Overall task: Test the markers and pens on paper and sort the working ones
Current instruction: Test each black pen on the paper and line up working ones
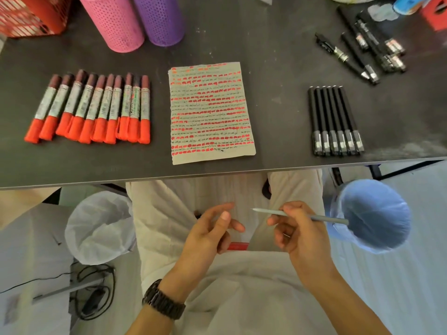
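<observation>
Right hand [302, 238] pinches pen [333, 220]; left hand [205, 235] loose, empty; ahead, paper [210, 112] filled; markers [89, 107], black pens [335, 122] rowed; likely near done.

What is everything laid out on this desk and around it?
Red-capped markers with grey barrels: ten, red and grey, rowed at left on the dark table.
Sheet of paper: one, red and dark strokes, table centre.
Slim black pens: six, black, side by side, right.
Loose black pens: several, black, far right corner.
Pink perforated cup: one, pink, far edge.
Purple perforated cup: one, purple, beside it.
Red mesh basket: one, red, far left corner.
White bag-lined bin: one, white, below the table, left.
Blue bag-lined bin: one, blue, below, right.
Slim grey pen: one, grey, held below the table.
Left hand: one, empty, fingers relaxed.
Right hand: one, gripping the grey pen.
</observation>
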`<state>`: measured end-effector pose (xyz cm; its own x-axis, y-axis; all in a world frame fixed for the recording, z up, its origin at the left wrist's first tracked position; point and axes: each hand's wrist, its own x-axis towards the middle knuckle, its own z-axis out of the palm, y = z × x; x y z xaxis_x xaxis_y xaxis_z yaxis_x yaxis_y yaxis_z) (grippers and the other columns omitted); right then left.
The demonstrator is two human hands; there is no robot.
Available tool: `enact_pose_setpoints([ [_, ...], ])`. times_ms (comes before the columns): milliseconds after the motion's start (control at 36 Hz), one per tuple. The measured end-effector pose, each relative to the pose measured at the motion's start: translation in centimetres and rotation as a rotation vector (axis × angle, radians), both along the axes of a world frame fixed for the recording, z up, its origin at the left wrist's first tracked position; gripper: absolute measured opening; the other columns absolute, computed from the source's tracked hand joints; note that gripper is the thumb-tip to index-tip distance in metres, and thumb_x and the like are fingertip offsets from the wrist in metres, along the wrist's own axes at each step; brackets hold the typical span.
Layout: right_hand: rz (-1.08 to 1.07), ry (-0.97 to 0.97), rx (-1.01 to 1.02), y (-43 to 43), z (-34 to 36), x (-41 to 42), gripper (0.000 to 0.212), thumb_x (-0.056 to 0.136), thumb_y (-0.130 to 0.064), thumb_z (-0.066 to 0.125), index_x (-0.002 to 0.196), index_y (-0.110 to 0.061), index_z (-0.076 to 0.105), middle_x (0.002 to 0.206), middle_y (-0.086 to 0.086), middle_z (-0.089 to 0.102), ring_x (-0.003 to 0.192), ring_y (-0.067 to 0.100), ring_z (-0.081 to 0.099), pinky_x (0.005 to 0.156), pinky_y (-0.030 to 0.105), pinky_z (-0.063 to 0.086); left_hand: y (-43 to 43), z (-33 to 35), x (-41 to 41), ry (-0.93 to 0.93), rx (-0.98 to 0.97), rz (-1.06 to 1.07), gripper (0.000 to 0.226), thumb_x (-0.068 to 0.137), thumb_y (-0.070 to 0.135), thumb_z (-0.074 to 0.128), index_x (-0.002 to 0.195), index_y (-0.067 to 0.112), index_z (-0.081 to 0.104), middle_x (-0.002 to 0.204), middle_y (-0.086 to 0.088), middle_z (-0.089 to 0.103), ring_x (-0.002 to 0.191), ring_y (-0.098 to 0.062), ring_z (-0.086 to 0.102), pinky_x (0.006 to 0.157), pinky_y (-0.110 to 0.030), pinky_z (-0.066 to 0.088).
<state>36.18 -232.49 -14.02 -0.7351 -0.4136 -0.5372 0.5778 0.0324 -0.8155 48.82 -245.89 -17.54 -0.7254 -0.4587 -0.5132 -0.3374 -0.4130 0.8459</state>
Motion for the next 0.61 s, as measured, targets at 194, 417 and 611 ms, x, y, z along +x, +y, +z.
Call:
enact_pose_setpoints([
  [194, 0.067, 0.033, 0.006, -0.6, 0.1, 0.2, 0.04, 0.098, -0.009, 0.051, 0.064, -0.026, 0.063, 0.069, 0.017, 0.07, 0.045, 0.017, 0.052, 0.04, 0.023, 0.039, -0.3, 1.1, -0.1, 0.016, -0.076, 0.031, 0.036, 0.098, 0.038, 0.047, 0.099, 0.004, 0.057, 0.074, 0.002, 0.067, 0.05, -0.008, 0.042, 0.05, -0.017, 0.038],
  [417, 0.119, 0.044, 0.01, -1.2, 0.2, 0.8, 0.04, 0.098, -0.007, 0.051, 0.065, -0.026, 0.063, 0.068, 0.019, 0.07, 0.044, 0.018, 0.052, 0.04, 0.024, 0.041, -0.5, 1.4, -0.1, 0.075, -0.067, 0.019, 0.03, 0.097, 0.036, 0.051, 0.093, 0.007, 0.058, 0.073, -0.003, 0.063, 0.051, -0.01, 0.039, 0.051, -0.017, 0.037],
  [611, 0.251, 0.065, 0.015, -1.4, 0.1, 1.2, 0.022, 0.093, -0.021, 0.067, 0.071, -0.023, 0.069, 0.07, 0.016, 0.071, 0.047, 0.017, 0.056, 0.043, 0.023, 0.044, -0.2, 0.6, -1.1, 0.117, -0.164, -0.041, 0.023, 0.094, 0.042, 0.057, 0.085, 0.024, 0.068, 0.065, 0.003, 0.062, 0.054, -0.006, 0.047, 0.053, -0.015, 0.039],
])
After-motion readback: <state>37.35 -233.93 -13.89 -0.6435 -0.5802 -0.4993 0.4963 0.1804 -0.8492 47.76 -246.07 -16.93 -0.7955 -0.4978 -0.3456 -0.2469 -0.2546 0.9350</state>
